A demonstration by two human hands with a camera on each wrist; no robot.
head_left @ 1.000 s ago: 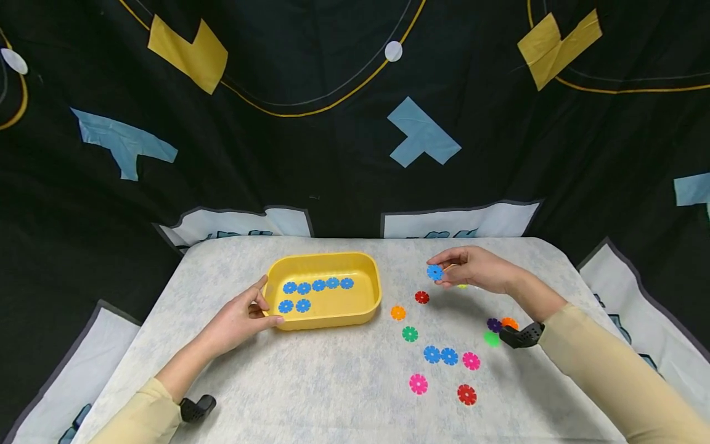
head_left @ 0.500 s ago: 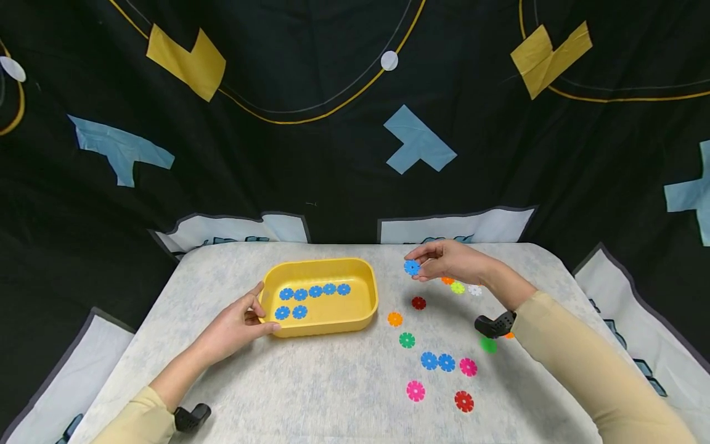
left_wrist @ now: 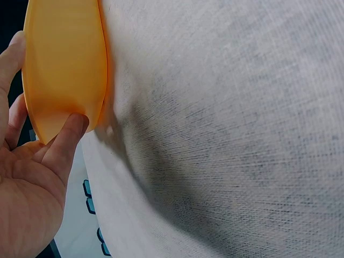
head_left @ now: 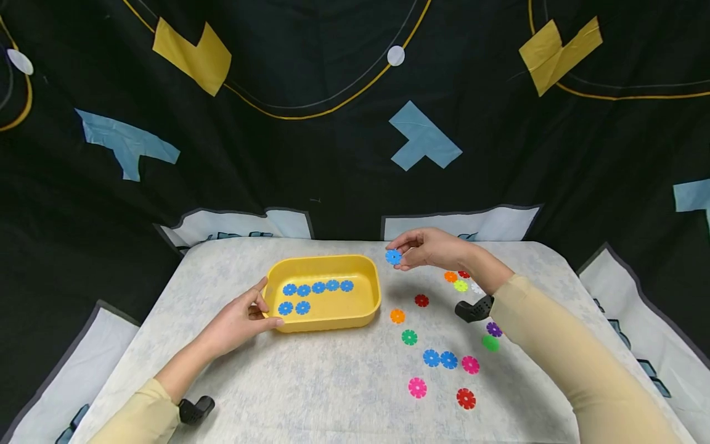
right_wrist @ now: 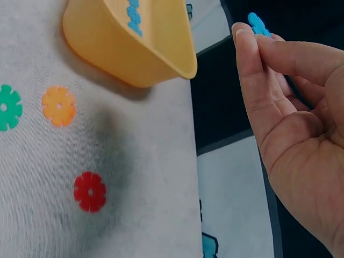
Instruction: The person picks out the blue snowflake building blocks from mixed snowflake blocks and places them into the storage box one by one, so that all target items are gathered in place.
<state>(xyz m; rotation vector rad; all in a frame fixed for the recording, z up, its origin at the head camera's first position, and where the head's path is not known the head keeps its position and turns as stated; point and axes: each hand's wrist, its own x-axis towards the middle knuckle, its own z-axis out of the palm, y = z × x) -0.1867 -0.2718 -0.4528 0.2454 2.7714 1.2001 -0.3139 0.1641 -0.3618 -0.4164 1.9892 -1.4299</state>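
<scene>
My left hand grips the left end of a yellow tray, its thumb at the near corner and its fingers at the left rim. In the left wrist view the thumb presses the wall of the tray. Inside lie several blue notched discs, five in a far row and two in a nearer row. To the right of the tray, raised above the table, my right hand pinches a blue notched disc between thumb and fingertips. The right wrist view shows only the edge of this disc.
Right of the tray, loose discs lie on the pale cloth-covered table: orange, green, red, pink, a touching blue pair and several others. A black curtain hangs behind the table.
My right hand has moved left toward the tray with the blue disc in its fingers. My left hand has stayed at the tray's left end.
</scene>
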